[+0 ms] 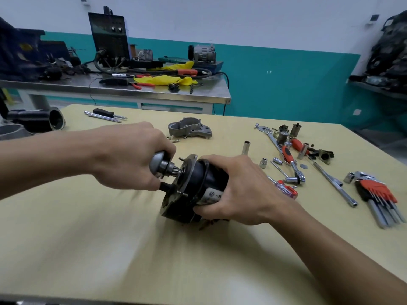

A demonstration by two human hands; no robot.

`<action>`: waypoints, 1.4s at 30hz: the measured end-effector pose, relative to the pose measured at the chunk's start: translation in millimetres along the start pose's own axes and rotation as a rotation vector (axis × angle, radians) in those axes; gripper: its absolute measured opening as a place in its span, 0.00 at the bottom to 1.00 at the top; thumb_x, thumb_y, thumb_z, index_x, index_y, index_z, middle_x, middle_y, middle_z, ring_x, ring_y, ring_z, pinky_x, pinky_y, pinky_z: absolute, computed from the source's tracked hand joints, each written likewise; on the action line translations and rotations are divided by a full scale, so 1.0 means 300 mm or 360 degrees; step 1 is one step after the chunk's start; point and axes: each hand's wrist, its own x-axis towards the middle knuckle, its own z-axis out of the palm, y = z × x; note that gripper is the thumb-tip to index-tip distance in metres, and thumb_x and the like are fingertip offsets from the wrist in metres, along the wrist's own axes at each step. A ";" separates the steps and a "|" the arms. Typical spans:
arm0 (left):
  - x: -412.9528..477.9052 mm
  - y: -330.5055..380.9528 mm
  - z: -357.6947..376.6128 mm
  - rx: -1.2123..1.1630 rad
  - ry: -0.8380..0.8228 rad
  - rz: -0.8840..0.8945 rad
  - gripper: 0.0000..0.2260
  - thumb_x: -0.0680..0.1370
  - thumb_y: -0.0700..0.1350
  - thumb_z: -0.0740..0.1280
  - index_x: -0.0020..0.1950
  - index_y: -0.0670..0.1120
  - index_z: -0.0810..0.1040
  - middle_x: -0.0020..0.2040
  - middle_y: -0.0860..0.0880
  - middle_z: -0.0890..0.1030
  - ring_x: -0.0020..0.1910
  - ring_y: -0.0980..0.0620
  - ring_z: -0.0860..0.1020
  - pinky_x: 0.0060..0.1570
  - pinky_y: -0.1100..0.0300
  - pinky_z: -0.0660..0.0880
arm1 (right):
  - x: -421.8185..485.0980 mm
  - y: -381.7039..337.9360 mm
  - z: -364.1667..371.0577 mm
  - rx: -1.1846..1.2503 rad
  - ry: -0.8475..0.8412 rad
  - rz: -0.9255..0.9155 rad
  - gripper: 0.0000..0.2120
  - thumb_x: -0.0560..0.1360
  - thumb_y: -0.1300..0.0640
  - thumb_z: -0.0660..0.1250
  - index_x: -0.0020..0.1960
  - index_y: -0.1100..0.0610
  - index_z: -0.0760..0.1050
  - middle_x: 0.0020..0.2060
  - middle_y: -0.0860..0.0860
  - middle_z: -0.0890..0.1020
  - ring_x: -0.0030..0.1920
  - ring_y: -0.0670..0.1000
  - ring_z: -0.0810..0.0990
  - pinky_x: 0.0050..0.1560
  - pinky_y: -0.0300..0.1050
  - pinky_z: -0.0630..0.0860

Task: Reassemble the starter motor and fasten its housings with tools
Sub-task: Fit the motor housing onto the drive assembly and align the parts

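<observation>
L hand (132,155) grips pinion drive (161,165), seating it on shaft; R hand (240,190) clamps motor body (204,183). Next, prob.: fit nose housing (189,129), align w/ studs.

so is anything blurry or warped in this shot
Head view: motion blur smears the table below the left hand, which grips the drive gear, and around the starter motor; the hex keys look fairly crisp; the wide lens bows the table edges; soft glare lies on the near tabletop.
</observation>
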 end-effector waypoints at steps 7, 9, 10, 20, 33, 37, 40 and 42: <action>0.024 0.069 -0.027 0.0199 -0.0037 0.0014 0.09 0.67 0.51 0.71 0.36 0.52 0.73 0.29 0.52 0.75 0.34 0.54 0.76 0.29 0.57 0.71 | -0.020 0.000 -0.015 -0.0006 -0.0010 0.0008 0.29 0.59 0.40 0.76 0.57 0.46 0.77 0.38 0.45 0.83 0.39 0.48 0.82 0.41 0.50 0.80; 0.032 0.082 -0.037 0.0191 -0.0116 -0.0051 0.09 0.67 0.51 0.72 0.36 0.51 0.73 0.30 0.51 0.76 0.34 0.53 0.76 0.29 0.58 0.70 | -0.023 -0.003 -0.013 -0.0074 0.0013 0.0003 0.29 0.59 0.41 0.76 0.58 0.46 0.77 0.37 0.46 0.82 0.38 0.50 0.80 0.41 0.50 0.80; 0.039 0.088 -0.042 0.0175 -0.0165 -0.0098 0.09 0.67 0.51 0.73 0.36 0.50 0.74 0.30 0.51 0.76 0.33 0.53 0.76 0.28 0.58 0.69 | -0.025 -0.005 -0.012 -0.0104 0.0027 0.0000 0.29 0.59 0.41 0.76 0.59 0.46 0.77 0.37 0.46 0.82 0.38 0.52 0.80 0.41 0.50 0.79; 0.051 0.094 -0.047 0.0168 -0.0249 -0.0190 0.10 0.67 0.51 0.73 0.36 0.50 0.74 0.32 0.51 0.77 0.32 0.52 0.76 0.29 0.58 0.71 | -0.028 -0.004 -0.004 -0.0019 0.0063 0.0017 0.29 0.59 0.41 0.76 0.58 0.46 0.77 0.37 0.47 0.82 0.38 0.52 0.80 0.41 0.51 0.79; 0.012 0.080 -0.031 0.0329 -0.0080 0.0012 0.10 0.67 0.53 0.70 0.37 0.55 0.69 0.29 0.53 0.73 0.36 0.54 0.75 0.30 0.57 0.70 | -0.035 -0.013 0.010 0.0010 0.0081 -0.0016 0.29 0.59 0.38 0.75 0.57 0.45 0.77 0.37 0.44 0.82 0.38 0.50 0.80 0.41 0.50 0.79; 0.023 0.081 -0.037 0.0261 -0.0145 -0.0034 0.09 0.67 0.52 0.71 0.36 0.53 0.71 0.29 0.52 0.74 0.34 0.53 0.75 0.28 0.58 0.67 | -0.035 -0.016 0.026 -0.0117 0.0179 -0.0035 0.31 0.59 0.33 0.68 0.58 0.45 0.75 0.38 0.44 0.82 0.38 0.51 0.78 0.41 0.49 0.78; 0.027 0.085 -0.042 0.0275 -0.0142 -0.0024 0.10 0.67 0.52 0.71 0.35 0.52 0.71 0.29 0.52 0.73 0.36 0.52 0.76 0.28 0.59 0.66 | -0.034 -0.016 0.032 -0.0112 0.0201 -0.0023 0.30 0.58 0.33 0.68 0.56 0.45 0.76 0.37 0.44 0.81 0.38 0.50 0.78 0.40 0.49 0.78; 0.025 0.091 -0.038 0.0304 -0.0116 0.0000 0.09 0.68 0.52 0.70 0.36 0.53 0.71 0.29 0.52 0.74 0.37 0.52 0.76 0.28 0.58 0.67 | -0.031 -0.014 0.030 -0.0092 0.0193 -0.0016 0.30 0.58 0.34 0.69 0.56 0.46 0.76 0.37 0.45 0.82 0.38 0.51 0.79 0.40 0.49 0.79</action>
